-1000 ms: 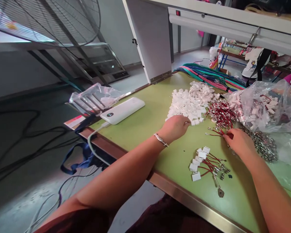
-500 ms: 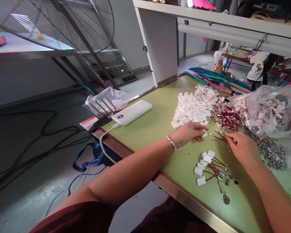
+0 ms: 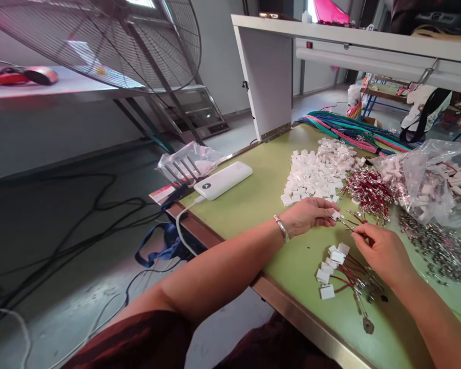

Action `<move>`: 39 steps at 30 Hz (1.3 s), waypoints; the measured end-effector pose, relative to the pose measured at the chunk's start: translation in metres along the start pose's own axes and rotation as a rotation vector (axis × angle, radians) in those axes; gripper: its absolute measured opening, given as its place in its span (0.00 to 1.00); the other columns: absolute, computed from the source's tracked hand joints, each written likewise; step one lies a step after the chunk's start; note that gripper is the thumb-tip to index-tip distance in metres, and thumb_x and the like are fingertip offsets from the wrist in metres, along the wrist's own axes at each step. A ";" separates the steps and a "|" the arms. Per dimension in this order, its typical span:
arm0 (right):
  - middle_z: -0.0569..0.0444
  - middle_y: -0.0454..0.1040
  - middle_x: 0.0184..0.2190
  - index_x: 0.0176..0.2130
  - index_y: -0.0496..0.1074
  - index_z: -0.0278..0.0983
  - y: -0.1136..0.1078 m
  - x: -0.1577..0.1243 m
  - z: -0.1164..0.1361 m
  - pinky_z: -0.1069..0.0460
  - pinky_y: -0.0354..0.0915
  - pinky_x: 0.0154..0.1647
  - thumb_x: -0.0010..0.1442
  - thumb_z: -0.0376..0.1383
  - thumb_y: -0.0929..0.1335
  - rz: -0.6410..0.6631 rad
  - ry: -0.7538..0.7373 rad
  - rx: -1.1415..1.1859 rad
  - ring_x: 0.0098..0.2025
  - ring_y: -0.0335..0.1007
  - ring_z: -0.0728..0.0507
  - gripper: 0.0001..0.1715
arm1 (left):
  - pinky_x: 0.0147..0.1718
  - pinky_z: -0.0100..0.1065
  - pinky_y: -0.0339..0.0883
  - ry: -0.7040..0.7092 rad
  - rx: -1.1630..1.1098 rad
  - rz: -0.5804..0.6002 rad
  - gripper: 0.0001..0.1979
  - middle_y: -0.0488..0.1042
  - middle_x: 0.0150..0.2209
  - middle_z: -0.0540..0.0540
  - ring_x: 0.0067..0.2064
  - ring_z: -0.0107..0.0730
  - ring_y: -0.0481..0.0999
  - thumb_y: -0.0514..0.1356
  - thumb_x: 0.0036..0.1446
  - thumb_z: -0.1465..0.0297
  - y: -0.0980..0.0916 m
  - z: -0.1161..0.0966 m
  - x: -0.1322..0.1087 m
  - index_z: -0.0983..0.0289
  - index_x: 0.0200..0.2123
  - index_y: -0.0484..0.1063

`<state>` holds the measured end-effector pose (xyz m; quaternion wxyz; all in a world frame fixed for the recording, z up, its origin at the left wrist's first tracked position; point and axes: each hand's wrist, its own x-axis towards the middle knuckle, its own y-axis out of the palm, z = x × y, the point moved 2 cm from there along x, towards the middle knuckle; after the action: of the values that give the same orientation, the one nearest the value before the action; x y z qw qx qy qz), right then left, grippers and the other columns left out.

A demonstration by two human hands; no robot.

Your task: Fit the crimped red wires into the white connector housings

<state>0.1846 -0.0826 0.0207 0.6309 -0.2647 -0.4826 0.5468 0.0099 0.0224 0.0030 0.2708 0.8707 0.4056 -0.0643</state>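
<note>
The left hand [image 3: 307,215] pinched a white connector [image 3: 335,216] in closed fingers; the right hand [image 3: 382,252] gripped a red wire [image 3: 349,223] just beside it, low over the counter [image 3: 253,200], near the connector pile [image 3: 318,169].

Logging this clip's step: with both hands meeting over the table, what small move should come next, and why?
Probably push the red wire pinched by the right hand into the white connector in the left hand: their tips nearly meet, and finished wired connectors lie beside the right hand.
</note>
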 end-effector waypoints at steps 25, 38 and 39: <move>0.56 0.71 0.21 0.29 0.71 0.38 0.011 -0.003 -0.004 0.54 0.53 0.25 0.64 0.39 0.59 0.170 -0.023 0.002 0.22 0.63 0.48 0.17 | 0.23 0.25 0.65 0.083 0.366 0.237 0.04 0.74 0.19 0.47 0.21 0.20 0.73 0.66 0.53 0.75 0.008 0.021 0.006 0.68 0.32 0.74; 0.55 0.75 0.22 0.32 0.75 0.39 0.012 -0.005 -0.007 0.54 0.55 0.27 0.65 0.41 0.59 0.060 -0.071 0.008 0.22 0.65 0.49 0.19 | 0.24 0.25 0.63 0.108 0.220 0.227 0.09 0.76 0.24 0.50 0.23 0.19 0.72 0.69 0.50 0.70 0.007 0.019 0.003 0.67 0.32 0.74; 0.55 0.75 0.23 0.33 0.75 0.38 0.014 -0.006 -0.007 0.54 0.55 0.27 0.65 0.41 0.59 0.064 -0.081 -0.004 0.23 0.66 0.48 0.19 | 0.24 0.26 0.63 0.106 0.232 0.228 0.09 0.76 0.23 0.50 0.22 0.20 0.72 0.69 0.50 0.70 0.007 0.019 0.003 0.67 0.32 0.74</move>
<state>0.1852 -0.0832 0.0039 0.5923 -0.2589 -0.5004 0.5760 0.0193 0.0110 -0.0115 0.1522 0.9386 0.3079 -0.0334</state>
